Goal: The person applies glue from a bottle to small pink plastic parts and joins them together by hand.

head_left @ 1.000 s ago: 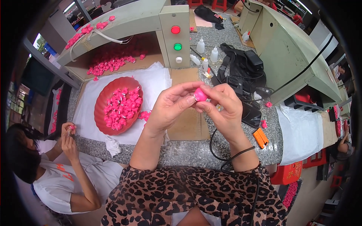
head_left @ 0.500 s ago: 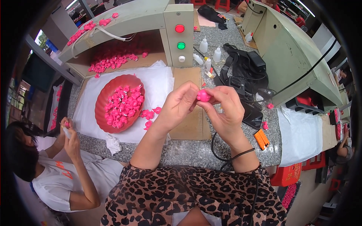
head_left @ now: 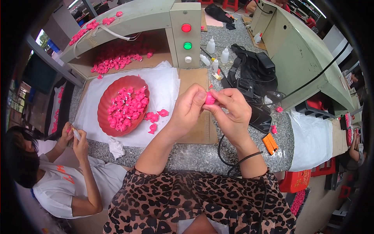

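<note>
Between my two hands, above the tan cardboard sheet (head_left: 200, 128), is a small round pink figure (head_left: 210, 99). My left hand (head_left: 191, 105) pinches it from the left with thumb and fingers. From the other side my right hand (head_left: 233, 108) grips it between thumb and forefinger. The fingers cover much of the figure. A red scalloped bowl (head_left: 104, 117) full of similar pink pieces stands to the left on white paper (head_left: 165, 80). Several loose pink pieces (head_left: 153, 128) lie just right of the bowl.
A pale metal housing (head_left: 186, 23) with buttons holds more pink pieces inside. White squeeze bottles (head_left: 224, 55), a black bag (head_left: 255, 72) and an orange block (head_left: 270, 144) lie to the right. A black cable (head_left: 222, 152) crosses near my right forearm. A co-worker (head_left: 66, 183) sits at left.
The pink figure has turned slightly between my fingers, and my hands stay in nearly the same place. The co-worker's hands at left have shifted a little lower.
</note>
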A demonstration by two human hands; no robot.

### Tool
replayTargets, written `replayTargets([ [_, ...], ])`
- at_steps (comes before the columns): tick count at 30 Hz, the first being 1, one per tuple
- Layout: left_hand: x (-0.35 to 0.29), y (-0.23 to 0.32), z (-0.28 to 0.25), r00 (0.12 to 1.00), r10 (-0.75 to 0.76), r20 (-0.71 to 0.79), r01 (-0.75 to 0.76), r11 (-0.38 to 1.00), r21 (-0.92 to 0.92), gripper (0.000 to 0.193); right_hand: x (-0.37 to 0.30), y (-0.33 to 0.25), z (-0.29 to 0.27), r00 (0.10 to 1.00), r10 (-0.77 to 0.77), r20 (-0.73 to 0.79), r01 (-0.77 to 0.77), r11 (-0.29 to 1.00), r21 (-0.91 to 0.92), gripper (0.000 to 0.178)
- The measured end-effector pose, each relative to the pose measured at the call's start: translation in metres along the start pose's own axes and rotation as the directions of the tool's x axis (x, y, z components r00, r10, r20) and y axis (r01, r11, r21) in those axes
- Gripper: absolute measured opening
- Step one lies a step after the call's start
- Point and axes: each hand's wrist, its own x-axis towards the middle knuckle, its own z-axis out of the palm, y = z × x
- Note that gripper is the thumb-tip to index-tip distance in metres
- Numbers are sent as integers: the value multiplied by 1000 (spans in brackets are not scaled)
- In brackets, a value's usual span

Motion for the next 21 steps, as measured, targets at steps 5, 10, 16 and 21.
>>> replayTargets([
  [5, -1, 4, 2, 998, -55, 43, 65, 960, -274, 23, -1, -3, 3, 983, 180, 25, -176, 911, 372, 32],
  [10, -1, 4, 0, 995, -71, 74, 92, 934, -345, 27, -1, -5, 1, 992, 122, 23, -124, 951, 283, 32],
  [16, -1, 3, 0, 995, -69, 72, 88, 945, -315, 27, -1, -4, 2, 992, 123, 17, -123, 954, 273, 32],
  [21, -1, 5, 0, 997, -44, 70, 62, 954, -292, 26, 0, -7, 1, 992, 125, 24, -127, 957, 262, 32],
])
